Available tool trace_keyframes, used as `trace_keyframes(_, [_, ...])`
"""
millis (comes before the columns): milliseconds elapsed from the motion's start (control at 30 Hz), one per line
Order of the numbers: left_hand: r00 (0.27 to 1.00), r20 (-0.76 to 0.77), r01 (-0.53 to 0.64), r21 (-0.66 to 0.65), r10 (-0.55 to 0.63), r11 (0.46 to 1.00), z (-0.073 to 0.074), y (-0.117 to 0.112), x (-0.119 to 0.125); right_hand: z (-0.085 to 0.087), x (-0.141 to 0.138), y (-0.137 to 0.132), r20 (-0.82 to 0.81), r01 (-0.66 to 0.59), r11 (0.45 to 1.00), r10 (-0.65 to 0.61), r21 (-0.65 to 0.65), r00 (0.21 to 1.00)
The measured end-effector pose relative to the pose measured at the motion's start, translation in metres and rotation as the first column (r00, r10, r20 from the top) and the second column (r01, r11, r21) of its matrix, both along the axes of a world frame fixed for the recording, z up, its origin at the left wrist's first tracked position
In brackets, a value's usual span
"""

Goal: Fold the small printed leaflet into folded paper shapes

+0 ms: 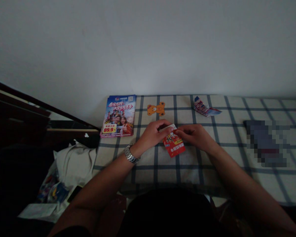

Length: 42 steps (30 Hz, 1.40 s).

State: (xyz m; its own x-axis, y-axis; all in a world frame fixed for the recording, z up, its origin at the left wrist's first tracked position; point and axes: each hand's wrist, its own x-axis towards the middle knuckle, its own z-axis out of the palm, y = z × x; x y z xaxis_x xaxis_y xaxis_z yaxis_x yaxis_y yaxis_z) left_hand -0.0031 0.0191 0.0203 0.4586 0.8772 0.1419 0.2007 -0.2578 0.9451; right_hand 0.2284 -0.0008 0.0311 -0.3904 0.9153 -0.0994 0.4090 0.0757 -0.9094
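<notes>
Both of my hands meet over a small red printed paper (174, 146) on the checked tablecloth (212, 164). My left hand (153, 133), with a metal watch on its wrist, pinches the paper's upper left edge. My right hand (196, 135) pinches its upper right edge with closed fingers. The paper looks folded and hangs down between the two hands, just above the cloth.
A colourful leaflet (118, 116) lies at the table's left end. An orange bear-shaped cutout (156, 109) and a folded paper piece (205, 108) lie near the wall. A blurred dark item (267, 143) sits to the right. Bags and cloth (69, 168) lie on the floor at the left.
</notes>
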Motion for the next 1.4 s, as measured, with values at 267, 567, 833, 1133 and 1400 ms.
trace_keyframes(267, [0.991, 0.088, -0.095, -0.042, 0.099, 0.995, -0.005, 0.001, 0.001, 0.001, -0.002, 0.000, -0.057, 0.008, 1.000, -0.007, 0.005, 0.998])
trace_keyframes(567, [0.995, 0.052, -0.083, -0.040, 0.085, 0.996, -0.008, 0.006, -0.003, 0.001, 0.002, 0.001, 0.016, -0.013, 1.000, 0.012, 0.021, 1.000])
trace_keyframes(833, [0.996, -0.058, 0.072, 0.002, -0.072, 0.997, 0.000, 0.005, -0.004, -0.001, 0.004, 0.001, 0.008, -0.123, 0.992, 0.123, -0.005, 0.992])
trace_keyframes(1133, [0.998, -0.017, -0.061, 0.044, 0.062, 0.997, -0.003, 0.005, -0.005, 0.003, 0.004, 0.003, 0.017, -0.144, 0.989, 0.143, 0.022, 0.990])
trace_keyframes(1400, [0.999, -0.012, -0.052, 0.027, 0.052, 0.998, -0.003, 0.005, -0.004, 0.006, 0.009, 0.005, 0.119, -0.168, 0.983, 0.159, 0.069, 0.980])
